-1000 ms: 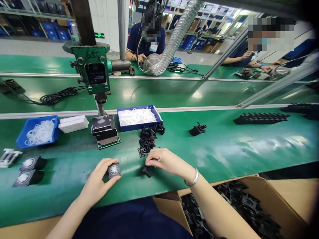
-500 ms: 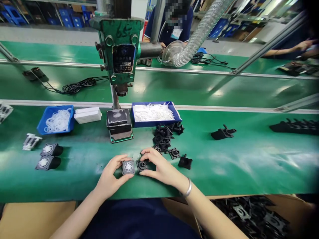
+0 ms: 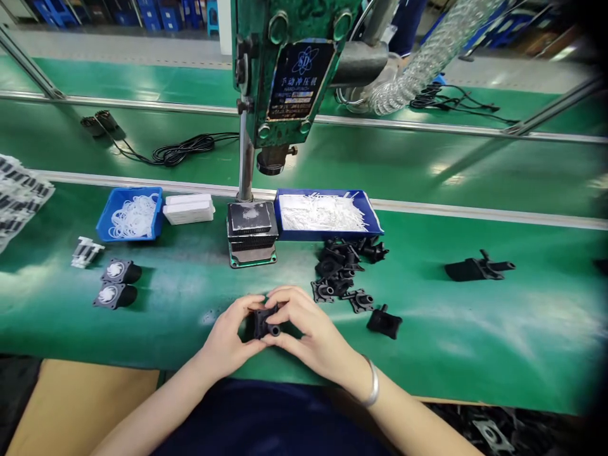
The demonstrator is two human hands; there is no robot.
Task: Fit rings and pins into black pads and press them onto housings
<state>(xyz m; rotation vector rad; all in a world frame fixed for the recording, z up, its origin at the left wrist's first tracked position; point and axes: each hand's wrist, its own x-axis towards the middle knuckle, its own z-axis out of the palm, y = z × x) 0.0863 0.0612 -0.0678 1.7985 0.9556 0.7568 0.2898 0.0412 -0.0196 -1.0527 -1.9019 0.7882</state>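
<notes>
Left hand (image 3: 235,332) and right hand (image 3: 304,320) are both pinching, grips closing on one black housing (image 3: 261,323) between them, in front of the press base (image 3: 252,231). Can't tell if it's touching the worktop (image 3: 451,354). Blue bin (image 3: 105,225) is holding loose white rings (image 3: 135,218); blue tray (image 3: 304,235), right of the press base, is carrying a heap of thin white strips (image 3: 323,212). Black parts (image 3: 337,263) are lying piled before the tray.

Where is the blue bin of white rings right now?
In the head view, the blue bin sits left of centre on the green bench, just left of the white blocks and beyond the two black parts with white swirls.
</notes>
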